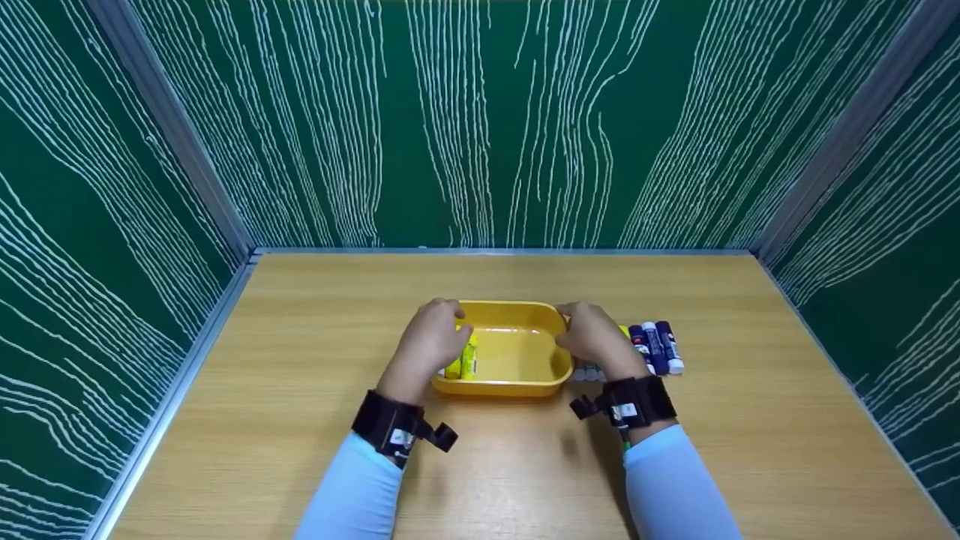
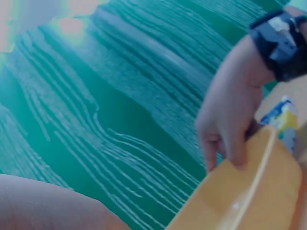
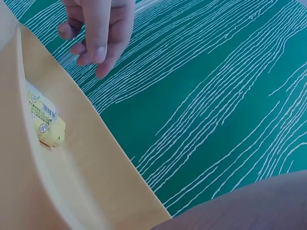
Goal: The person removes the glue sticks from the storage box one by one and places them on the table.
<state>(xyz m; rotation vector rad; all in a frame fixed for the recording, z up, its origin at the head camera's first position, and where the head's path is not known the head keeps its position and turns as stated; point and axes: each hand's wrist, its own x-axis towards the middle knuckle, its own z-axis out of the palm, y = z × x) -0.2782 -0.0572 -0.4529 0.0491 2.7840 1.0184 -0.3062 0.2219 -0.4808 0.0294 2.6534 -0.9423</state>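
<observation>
A yellow plastic tray [image 1: 514, 389] lies on the table in the head view. Inside its left end are yellow labelled tubes [image 1: 469, 358], one showing a barcode in the right wrist view. My left hand [image 1: 439, 334] hovers over that end, fingers loosely bent and holding nothing. At the opposite end, my right hand [image 1: 596, 339] pinches the tray's rim, the thumb on the inner side as the left wrist view shows. Dark blue tubes with white ends [image 1: 654, 347], shaped like glue sticks, lie in a row beside the right hand, which partly hides the row.
The wooden table [image 1: 315, 450] runs back to green walls [image 1: 525, 150] with white wavy lines. Metal framing [image 1: 172, 120] edges the walls. Both wrists carry black straps with small cameras [image 1: 442, 436].
</observation>
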